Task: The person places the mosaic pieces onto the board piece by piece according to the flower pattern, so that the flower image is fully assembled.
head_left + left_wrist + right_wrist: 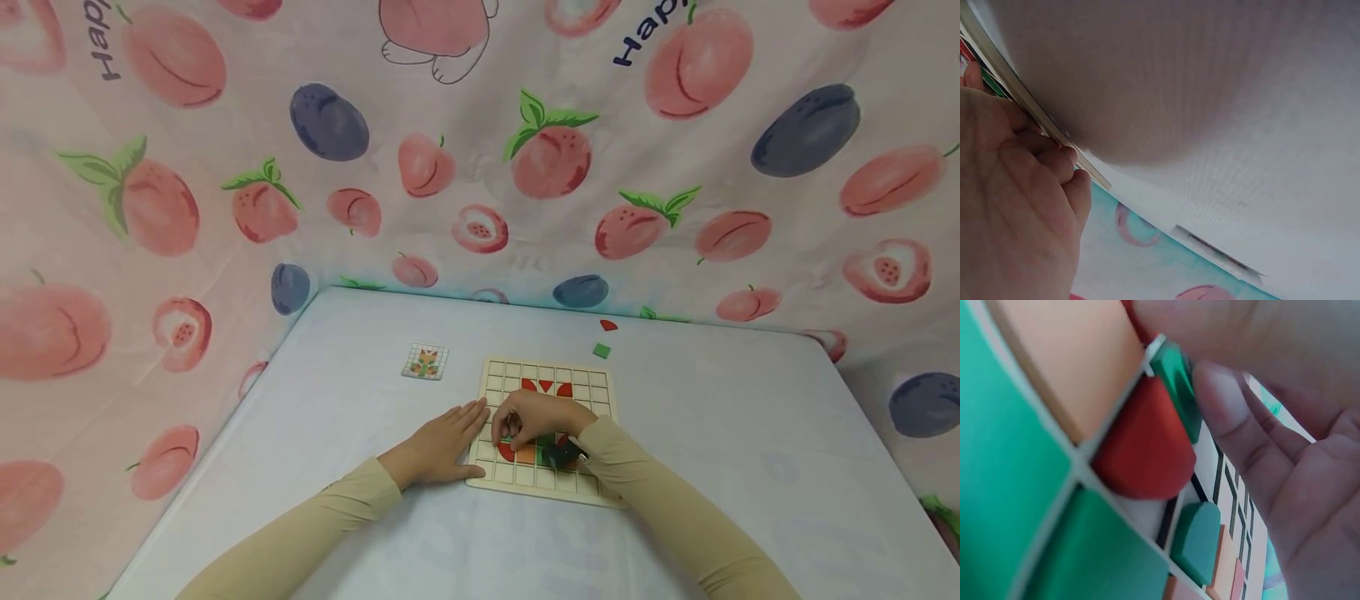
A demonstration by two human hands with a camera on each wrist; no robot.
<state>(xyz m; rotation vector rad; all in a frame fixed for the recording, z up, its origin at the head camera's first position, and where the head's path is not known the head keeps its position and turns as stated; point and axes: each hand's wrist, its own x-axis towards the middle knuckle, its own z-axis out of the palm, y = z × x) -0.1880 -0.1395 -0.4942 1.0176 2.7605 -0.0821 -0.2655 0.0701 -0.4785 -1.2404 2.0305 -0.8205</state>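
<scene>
A pale wooden grid board lies on the table, with red, green and orange tiles set in some of its squares. My right hand is over the board's middle, pinching a small green tile that stands tilted beside a red rounded tile. The hand and a dark object at the wrist hide part of the pattern in the head view. My left hand lies with straight fingers against the board's left edge; the left wrist view shows those fingertips touching the rim.
Left of the board's far corner lies a small pattern card printed with a coloured grid figure. Beyond the board are a loose green square and a loose red tile. A fruit-printed cloth hangs behind the table.
</scene>
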